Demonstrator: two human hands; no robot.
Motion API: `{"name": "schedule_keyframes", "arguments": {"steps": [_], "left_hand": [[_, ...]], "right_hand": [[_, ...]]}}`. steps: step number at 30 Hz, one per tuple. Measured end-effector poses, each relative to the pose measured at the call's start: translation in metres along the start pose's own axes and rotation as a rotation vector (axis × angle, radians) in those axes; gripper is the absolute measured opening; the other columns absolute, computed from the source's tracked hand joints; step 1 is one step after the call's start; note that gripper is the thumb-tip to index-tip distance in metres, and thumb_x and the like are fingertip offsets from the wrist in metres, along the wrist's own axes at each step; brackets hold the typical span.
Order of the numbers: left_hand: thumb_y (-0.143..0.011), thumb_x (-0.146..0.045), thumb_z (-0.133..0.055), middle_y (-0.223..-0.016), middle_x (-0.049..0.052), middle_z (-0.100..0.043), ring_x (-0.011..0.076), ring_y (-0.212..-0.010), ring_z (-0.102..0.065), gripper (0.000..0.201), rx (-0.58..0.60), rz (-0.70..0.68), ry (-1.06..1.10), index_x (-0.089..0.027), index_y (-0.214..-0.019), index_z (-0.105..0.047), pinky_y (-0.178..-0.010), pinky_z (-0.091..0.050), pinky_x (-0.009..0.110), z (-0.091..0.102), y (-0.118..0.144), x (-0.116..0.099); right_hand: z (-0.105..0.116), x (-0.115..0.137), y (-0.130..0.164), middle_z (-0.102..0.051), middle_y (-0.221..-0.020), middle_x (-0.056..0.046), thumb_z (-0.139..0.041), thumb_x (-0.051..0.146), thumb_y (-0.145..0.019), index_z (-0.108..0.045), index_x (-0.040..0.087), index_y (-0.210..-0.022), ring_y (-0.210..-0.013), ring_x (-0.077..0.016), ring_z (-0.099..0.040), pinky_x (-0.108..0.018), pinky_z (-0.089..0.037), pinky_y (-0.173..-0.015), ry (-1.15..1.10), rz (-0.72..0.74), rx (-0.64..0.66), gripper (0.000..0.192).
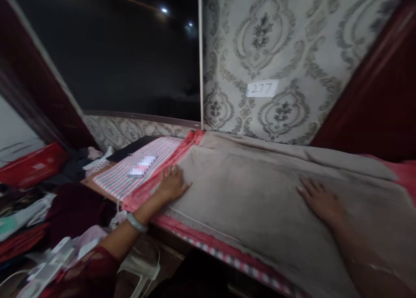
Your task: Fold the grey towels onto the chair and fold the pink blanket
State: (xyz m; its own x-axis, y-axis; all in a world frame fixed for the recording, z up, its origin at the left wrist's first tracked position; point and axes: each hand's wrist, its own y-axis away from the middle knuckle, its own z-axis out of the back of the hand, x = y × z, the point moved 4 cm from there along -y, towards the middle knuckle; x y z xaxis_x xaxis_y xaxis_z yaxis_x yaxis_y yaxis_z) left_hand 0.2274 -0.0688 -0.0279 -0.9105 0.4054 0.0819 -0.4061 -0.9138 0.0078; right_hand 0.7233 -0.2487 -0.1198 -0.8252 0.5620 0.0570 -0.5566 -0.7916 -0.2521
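Observation:
A grey-brown plush cloth [247,189] lies spread flat over a pink-red sheet [195,237] on a table. My left hand [173,184] rests palm down on the cloth's left edge, fingers apart, a pale bangle on its wrist. On the cloth's right part lies my right hand [320,199], flat with fingers spread. Neither hand holds anything.
A striped pink-and-white cloth [130,174] lies left of the sheet. Piled clothes and a red box [30,166] fill the left side. Behind stand a dark window [123,55] and patterned wallpaper with a "277" label [261,89]. White plastic items [48,263] sit bottom left.

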Motion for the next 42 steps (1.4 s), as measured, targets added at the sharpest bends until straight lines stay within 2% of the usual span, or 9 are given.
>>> {"name": "schedule_keyframes", "arguments": {"steps": [3, 8, 19, 22, 24, 27, 31, 37, 42], "left_hand": [[-0.099, -0.055, -0.038, -0.168, 0.017, -0.017, 0.0358, -0.155, -0.013, 0.07, -0.017, -0.219, 0.044, -0.016, -0.157, -0.033, -0.123, -0.017, 0.059, 0.016, -0.017, -0.047], [-0.099, -0.051, -0.039, -0.168, 0.009, -0.017, 0.0333, -0.156, -0.012, 0.065, 0.0, -0.642, 0.092, -0.026, -0.158, -0.029, -0.122, -0.017, 0.063, 0.006, -0.031, -0.127], [-0.1, -0.047, -0.036, -0.167, 0.006, -0.022, 0.0337, -0.155, -0.017, 0.062, -0.052, -0.632, 0.05, -0.026, -0.158, -0.031, -0.121, -0.02, 0.062, -0.016, -0.037, -0.131], [-0.099, -0.048, -0.035, -0.166, 0.01, -0.028, 0.0346, -0.152, -0.025, 0.062, 0.018, -0.597, 0.055, -0.023, -0.156, -0.035, -0.119, -0.027, 0.059, -0.003, -0.042, -0.14], [-0.1, -0.048, -0.034, -0.163, 0.014, -0.033, 0.0338, -0.15, -0.03, 0.062, 0.013, -0.588, 0.061, -0.02, -0.154, -0.039, -0.118, -0.03, 0.055, 0.01, -0.047, -0.155], [-0.099, -0.047, -0.036, -0.163, 0.017, -0.033, 0.031, -0.151, -0.029, 0.062, -0.002, -0.656, 0.072, -0.018, -0.154, -0.038, -0.121, -0.026, 0.054, 0.029, -0.055, -0.199], [-0.098, -0.045, -0.038, -0.166, 0.016, -0.025, 0.0298, -0.154, -0.023, 0.063, 0.024, -0.769, 0.165, -0.017, -0.155, -0.034, -0.123, -0.02, 0.054, 0.048, -0.067, -0.281], [-0.098, -0.05, -0.033, -0.167, 0.018, -0.02, 0.032, -0.155, -0.016, 0.07, -0.039, -0.779, 0.225, -0.013, -0.158, -0.028, -0.123, -0.017, 0.058, 0.05, -0.083, -0.389], [-0.098, -0.056, -0.033, -0.166, 0.014, -0.026, 0.0337, -0.154, -0.02, 0.067, -0.041, -0.764, 0.215, -0.023, -0.155, -0.037, -0.121, -0.018, 0.064, 0.018, -0.088, -0.413]], "right_hand": [[0.036, 0.03, 0.014, -0.034, -0.163, -0.01, -0.02, 0.053, -0.102, -0.042, 0.026, -0.155, -0.148, -0.0357, -0.031, -0.061, -0.033, -0.112, 0.004, -0.046, 0.087, 0.063], [0.061, 0.093, 0.048, -0.019, -0.168, -0.008, -0.031, 0.054, -0.103, -0.031, 0.028, -0.16, -0.154, -0.0344, -0.015, -0.061, -0.022, -0.119, -0.078, 0.326, 0.2, 0.062], [0.097, 0.156, 0.16, -0.022, -0.167, -0.007, -0.041, 0.058, -0.103, -0.033, 0.029, -0.159, -0.156, -0.0261, -0.009, -0.054, -0.001, -0.124, -0.617, 0.863, 0.547, 0.063], [0.115, 0.139, 0.147, -0.045, -0.157, -0.007, -0.034, 0.06, -0.104, -0.047, 0.024, -0.152, -0.148, -0.0224, -0.035, -0.041, -0.021, -0.124, -0.91, 0.835, 0.634, 0.061], [0.119, 0.105, 0.114, -0.05, -0.153, -0.007, -0.031, 0.061, -0.104, -0.049, 0.022, -0.151, -0.142, -0.0219, -0.045, -0.039, -0.031, -0.12, -0.94, 0.637, 0.468, 0.064], [0.114, 0.04, 0.057, -0.045, -0.156, -0.008, -0.028, 0.059, -0.103, -0.045, 0.022, -0.153, -0.147, -0.0263, -0.037, -0.048, -0.025, -0.122, -0.669, 0.296, 0.096, 0.065], [0.085, -0.016, 0.025, -0.028, -0.165, -0.01, -0.027, 0.047, -0.105, -0.034, 0.023, -0.159, -0.153, -0.0315, -0.022, -0.056, -0.023, -0.12, -0.235, -0.043, 0.058, 0.06], [0.056, -0.02, 0.039, -0.025, -0.166, -0.008, -0.026, 0.051, -0.106, -0.034, 0.03, -0.158, -0.152, -0.0321, -0.022, -0.057, -0.018, -0.119, -0.047, -0.111, 0.098, 0.056], [0.058, -0.019, 0.039, -0.025, -0.167, -0.007, -0.028, 0.049, -0.106, -0.034, 0.03, -0.158, -0.152, -0.0325, -0.021, -0.057, -0.019, -0.119, -0.058, -0.089, 0.093, 0.056]]}}
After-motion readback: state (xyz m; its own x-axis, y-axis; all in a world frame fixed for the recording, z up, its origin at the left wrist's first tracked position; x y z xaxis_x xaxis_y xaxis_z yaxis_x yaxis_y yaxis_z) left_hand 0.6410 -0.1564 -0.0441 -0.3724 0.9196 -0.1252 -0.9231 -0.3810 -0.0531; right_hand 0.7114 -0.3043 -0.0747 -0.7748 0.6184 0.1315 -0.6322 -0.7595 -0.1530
